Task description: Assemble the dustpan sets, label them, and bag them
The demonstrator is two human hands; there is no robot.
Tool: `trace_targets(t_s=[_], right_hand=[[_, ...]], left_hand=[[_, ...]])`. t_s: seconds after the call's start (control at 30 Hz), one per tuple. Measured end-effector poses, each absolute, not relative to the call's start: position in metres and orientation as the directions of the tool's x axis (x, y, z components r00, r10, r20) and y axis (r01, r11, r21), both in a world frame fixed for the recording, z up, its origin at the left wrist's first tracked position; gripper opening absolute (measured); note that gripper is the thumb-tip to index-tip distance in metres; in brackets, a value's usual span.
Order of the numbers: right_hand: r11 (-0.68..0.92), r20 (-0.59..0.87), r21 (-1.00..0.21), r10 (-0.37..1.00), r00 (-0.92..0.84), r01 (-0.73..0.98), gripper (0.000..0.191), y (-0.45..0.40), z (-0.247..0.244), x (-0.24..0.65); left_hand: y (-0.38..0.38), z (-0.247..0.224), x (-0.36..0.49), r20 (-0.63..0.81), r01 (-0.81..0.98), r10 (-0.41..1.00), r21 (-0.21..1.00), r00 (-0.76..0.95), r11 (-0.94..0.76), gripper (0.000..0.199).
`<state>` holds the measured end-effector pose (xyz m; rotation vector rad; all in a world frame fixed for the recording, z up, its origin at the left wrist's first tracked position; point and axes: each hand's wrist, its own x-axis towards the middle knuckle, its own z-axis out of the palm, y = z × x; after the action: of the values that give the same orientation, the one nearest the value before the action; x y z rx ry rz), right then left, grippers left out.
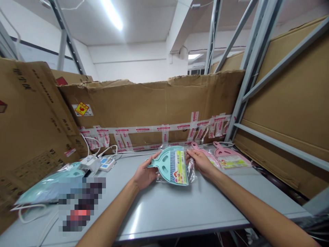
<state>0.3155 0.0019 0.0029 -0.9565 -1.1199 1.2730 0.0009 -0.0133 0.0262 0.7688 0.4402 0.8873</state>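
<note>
A turquoise dustpan and brush set [167, 164] in a clear plastic bag is held just above the grey table. Its handle points left, and a yellow-green printed label covers part of the grey-blue bristles. My left hand [146, 174] is closed round the handle end, thumb on top. At the other side my right hand [202, 162] pinches the edge of the clear bag [191, 168] between thumb and fingers. Behind my right hand lie two pink dustpan and brush sets, one [205, 152] partly hidden by the hand and another [230, 157] farther right.
Turquoise packaged items [43, 187] lie at the left, beside a white power strip [106, 163] with plugs and cables. A pixelated dark object [87, 202] is near them. Taped cardboard [149, 106] walls the back of the table [159, 212]; metal rack posts [246, 82] stand at the right.
</note>
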Motion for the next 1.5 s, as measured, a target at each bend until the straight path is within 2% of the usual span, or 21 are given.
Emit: trace_targets(t_s=[0.17,0.23,0.37,0.47,0.57,0.63,0.77,0.9,0.97,1.17,1.37,1.5], right_hand=[[0.053,0.059,-0.973,0.998,-0.018,-0.226,0.057,0.001,0.000,0.311],[0.103,0.100,-0.972,0.995,0.028,-0.213,0.058,-0.002,0.003,0.310],[0.257,0.251,-0.961,0.966,0.064,-0.105,0.073,-0.011,0.013,0.309],[0.286,0.288,-0.955,0.958,-0.010,-0.077,0.075,-0.017,0.015,0.304],[0.238,0.253,-0.963,0.960,-0.121,-0.125,0.093,-0.018,0.011,0.299],[0.226,0.246,-0.964,0.959,-0.142,-0.143,0.098,-0.018,0.009,0.297],[0.217,0.235,-0.969,0.959,-0.158,-0.121,0.091,-0.018,0.008,0.295],[0.245,0.251,-0.967,0.961,-0.112,-0.068,0.056,-0.019,0.008,0.293],[0.245,0.249,-0.967,0.966,-0.075,-0.065,0.048,-0.019,0.009,0.293],[0.229,0.226,-0.973,0.967,-0.121,0.006,0.051,-0.023,0.014,0.293],[0.220,0.224,-0.974,0.971,-0.079,-0.063,0.060,-0.020,0.010,0.295],[0.257,0.254,-0.966,0.963,-0.093,0.026,0.066,-0.018,0.007,0.298]], left_hand=[[-0.015,0.029,0.001,-0.035,-0.530,0.833,0.756,0.552,0.383,0.059],[-0.016,0.030,0.001,-0.026,-0.555,0.847,0.745,0.531,0.370,0.058],[-0.013,0.029,0.002,0.015,-0.645,0.887,0.693,0.461,0.323,0.055],[-0.010,0.026,0.003,0.037,-0.682,0.919,0.682,0.394,0.265,0.053],[-0.009,0.025,0.005,0.041,-0.677,0.935,0.702,0.352,0.224,0.050],[-0.010,0.025,0.007,0.040,-0.672,0.946,0.713,0.323,0.199,0.050],[-0.011,0.025,0.009,0.055,-0.695,0.964,0.704,0.259,0.147,0.055],[-0.013,0.024,0.011,0.038,-0.686,0.958,0.706,0.284,0.175,0.056],[-0.014,0.024,0.013,0.045,-0.670,0.951,0.720,0.305,0.181,0.056],[-0.016,0.021,0.018,0.028,-0.653,0.939,0.726,0.342,0.216,0.057],[-0.018,0.023,0.016,0.017,-0.614,0.923,0.751,0.385,0.243,0.055],[-0.018,0.022,0.016,0.003,-0.579,0.909,0.772,0.417,0.263,0.054]])
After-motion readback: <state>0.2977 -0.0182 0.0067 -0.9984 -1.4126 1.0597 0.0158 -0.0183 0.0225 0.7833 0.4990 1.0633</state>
